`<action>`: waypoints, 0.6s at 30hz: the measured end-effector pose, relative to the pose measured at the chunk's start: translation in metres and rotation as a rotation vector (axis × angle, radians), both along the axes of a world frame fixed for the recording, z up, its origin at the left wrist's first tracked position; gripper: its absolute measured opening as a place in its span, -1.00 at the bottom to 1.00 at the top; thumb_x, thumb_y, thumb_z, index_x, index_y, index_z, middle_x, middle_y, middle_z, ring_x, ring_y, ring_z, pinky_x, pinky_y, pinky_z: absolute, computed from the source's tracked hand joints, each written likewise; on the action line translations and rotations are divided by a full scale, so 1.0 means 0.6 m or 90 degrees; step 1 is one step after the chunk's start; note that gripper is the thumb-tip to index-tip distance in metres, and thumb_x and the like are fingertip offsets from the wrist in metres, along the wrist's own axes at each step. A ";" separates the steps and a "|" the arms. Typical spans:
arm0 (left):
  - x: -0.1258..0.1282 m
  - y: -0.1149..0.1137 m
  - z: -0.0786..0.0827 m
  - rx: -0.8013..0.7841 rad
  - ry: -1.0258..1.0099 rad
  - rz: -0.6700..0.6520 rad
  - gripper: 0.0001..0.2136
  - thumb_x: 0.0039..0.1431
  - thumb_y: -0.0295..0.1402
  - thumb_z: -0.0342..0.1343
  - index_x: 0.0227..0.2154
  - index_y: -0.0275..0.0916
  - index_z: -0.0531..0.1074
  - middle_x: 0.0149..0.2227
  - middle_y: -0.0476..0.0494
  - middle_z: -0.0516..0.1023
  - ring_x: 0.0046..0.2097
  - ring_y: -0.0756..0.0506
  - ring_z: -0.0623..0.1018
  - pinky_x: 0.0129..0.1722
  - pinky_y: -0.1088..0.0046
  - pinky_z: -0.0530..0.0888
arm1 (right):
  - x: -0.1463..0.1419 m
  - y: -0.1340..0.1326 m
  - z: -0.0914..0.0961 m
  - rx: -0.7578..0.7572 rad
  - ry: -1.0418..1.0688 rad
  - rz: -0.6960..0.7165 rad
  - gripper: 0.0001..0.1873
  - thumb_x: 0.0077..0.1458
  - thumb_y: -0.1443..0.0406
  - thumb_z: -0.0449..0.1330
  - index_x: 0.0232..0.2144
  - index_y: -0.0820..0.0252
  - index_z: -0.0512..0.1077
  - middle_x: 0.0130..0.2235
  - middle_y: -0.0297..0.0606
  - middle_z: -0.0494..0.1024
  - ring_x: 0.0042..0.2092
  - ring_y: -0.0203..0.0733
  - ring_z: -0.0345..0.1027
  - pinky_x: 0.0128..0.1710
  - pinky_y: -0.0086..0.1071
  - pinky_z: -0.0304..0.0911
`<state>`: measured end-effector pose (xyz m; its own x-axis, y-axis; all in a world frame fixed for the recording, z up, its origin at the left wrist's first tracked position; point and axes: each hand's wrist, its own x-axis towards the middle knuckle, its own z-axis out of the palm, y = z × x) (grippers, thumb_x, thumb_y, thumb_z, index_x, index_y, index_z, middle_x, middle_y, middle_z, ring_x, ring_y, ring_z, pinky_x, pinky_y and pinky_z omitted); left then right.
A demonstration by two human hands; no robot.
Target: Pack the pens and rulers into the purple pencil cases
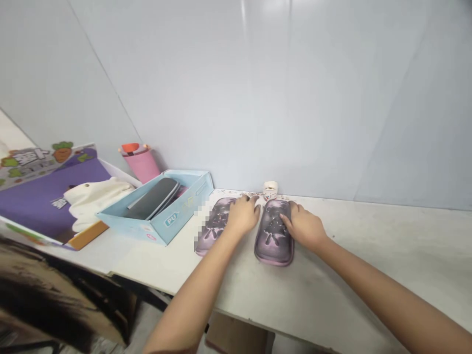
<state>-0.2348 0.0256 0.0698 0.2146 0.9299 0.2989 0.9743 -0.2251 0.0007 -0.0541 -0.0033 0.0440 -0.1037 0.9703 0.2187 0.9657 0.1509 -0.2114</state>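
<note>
Two dark purple pencil cases with a raised, shiny figure on their lids lie flat on the white table. My left hand is over the upper right part of the left pencil case, its fingers curved and apart, reaching past the case's edge. The right pencil case lies a short way to the right. My right hand grips its right side, thumb on the lid and fingers along the far right edge. Behind the cases, by the wall, stands a small whitish roll, perhaps tape.
To the left, a light blue box holds a dark grey case. Beyond it are a purple-lined open box with a white cloth item, and a pink container. A grey wall bounds the table at the back.
</note>
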 end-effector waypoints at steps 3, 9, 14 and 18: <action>-0.076 0.027 0.018 0.048 0.015 0.085 -0.59 0.20 -0.17 -0.22 0.00 -0.25 0.28 -0.06 -0.33 0.41 -0.02 -0.26 0.42 -0.12 0.22 0.35 | -0.054 0.018 0.016 0.028 -0.038 0.168 -0.55 0.20 0.15 -0.18 -0.03 0.29 0.26 -0.07 0.04 0.42 -0.02 0.02 0.29 -0.10 -0.20 0.12; -0.205 0.033 -0.017 -0.254 -0.095 0.264 -0.33 0.07 0.14 -0.25 -0.23 -0.43 0.42 -0.19 -0.51 0.51 -0.14 -0.29 0.51 -0.24 0.33 0.37 | -0.191 -0.004 -0.006 -0.033 -0.036 0.344 -0.57 0.19 0.11 -0.14 -0.10 0.32 0.28 -0.18 0.00 0.49 -0.13 -0.01 0.35 -0.13 -0.22 0.12; -0.227 -0.005 -0.028 -0.489 -0.418 0.129 -0.31 -0.10 0.26 -0.14 -0.38 -0.36 0.47 -0.30 -0.31 0.57 -0.29 -0.19 0.53 -0.35 0.41 0.38 | -0.193 -0.017 0.004 -0.080 0.004 0.454 -0.59 0.21 0.13 -0.18 -0.20 0.26 0.34 -0.28 -0.11 0.52 -0.24 -0.11 0.38 -0.29 -0.32 0.17; -0.200 -0.039 0.024 -0.536 -0.471 -0.098 -0.43 -0.11 0.11 0.06 -0.19 -0.30 0.43 -0.21 -0.14 0.55 -0.24 -0.11 0.50 -0.27 0.47 0.37 | -0.130 0.010 0.082 0.107 0.052 0.380 -0.64 0.21 0.28 -0.16 -0.19 0.29 0.39 -0.15 -0.05 0.46 -0.05 -0.08 0.26 -0.06 -0.24 0.11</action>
